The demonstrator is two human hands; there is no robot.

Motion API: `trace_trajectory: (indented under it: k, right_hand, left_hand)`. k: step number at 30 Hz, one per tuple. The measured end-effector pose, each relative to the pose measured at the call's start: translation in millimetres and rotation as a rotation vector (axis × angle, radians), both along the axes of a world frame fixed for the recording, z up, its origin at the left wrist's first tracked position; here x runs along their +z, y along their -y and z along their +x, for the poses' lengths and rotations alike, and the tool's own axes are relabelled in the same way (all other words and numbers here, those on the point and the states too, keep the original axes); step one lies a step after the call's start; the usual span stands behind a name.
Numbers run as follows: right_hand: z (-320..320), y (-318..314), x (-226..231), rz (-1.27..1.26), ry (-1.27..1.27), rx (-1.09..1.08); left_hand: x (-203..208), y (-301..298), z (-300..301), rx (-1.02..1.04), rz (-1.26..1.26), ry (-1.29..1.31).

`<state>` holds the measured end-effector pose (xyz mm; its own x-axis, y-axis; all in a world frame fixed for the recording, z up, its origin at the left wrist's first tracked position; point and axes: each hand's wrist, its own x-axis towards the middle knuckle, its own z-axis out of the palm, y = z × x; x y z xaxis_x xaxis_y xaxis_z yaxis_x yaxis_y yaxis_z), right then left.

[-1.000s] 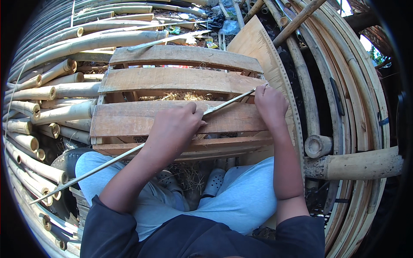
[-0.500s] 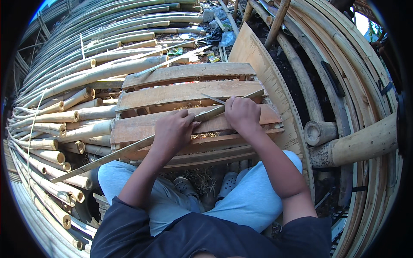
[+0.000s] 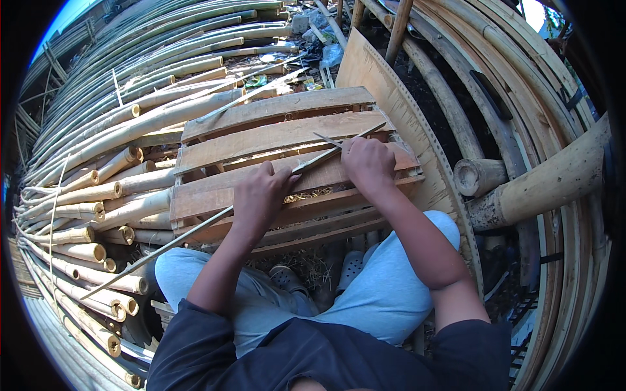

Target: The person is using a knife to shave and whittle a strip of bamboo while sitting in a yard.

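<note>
A long, thin bamboo strip point(image 3: 176, 242) lies slantwise over a slatted wooden crate point(image 3: 257, 146), from my lower left up to the far right. My left hand point(image 3: 259, 195) is closed around it near its middle, above the crate's near planks. My right hand point(image 3: 369, 164) is a fist farther along, right against the strip. Out of that fist a narrow, pointed knife blade point(image 3: 327, 139) sticks to the left, crossing close to the strip. The knife's handle is hidden inside my fingers.
Stacked bamboo poles point(image 3: 98, 192) crowd the left side, their cut ends toward the crate. A plywood sheet point(image 3: 385, 85) leans at the crate's right. Beyond it lie long bamboo lengths and a thick bamboo post point(image 3: 548, 182). My knees flank the crate's near edge.
The bamboo strip has turned and shows a narrower side now. Both hands keep their grips, nearly in place. The whole view has shifted slightly.
</note>
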<state>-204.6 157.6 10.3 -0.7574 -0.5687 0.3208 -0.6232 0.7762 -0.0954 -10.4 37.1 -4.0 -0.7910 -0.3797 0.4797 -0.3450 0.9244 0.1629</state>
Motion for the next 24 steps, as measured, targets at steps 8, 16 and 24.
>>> trace_trajectory:
  k: [8,16,24]
  right_hand:
    - [-2,19,-4,-0.005,-0.019,0.028]
    - [-4,27,7,0.104,0.063,0.011]
    - [0,29,2,0.097,0.027,-0.019]
  left_hand:
    - [-3,6,3,0.04,0.072,0.027]
    - [-7,0,1,0.016,0.09,0.016]
    - [-6,0,1,0.014,0.076,0.029]
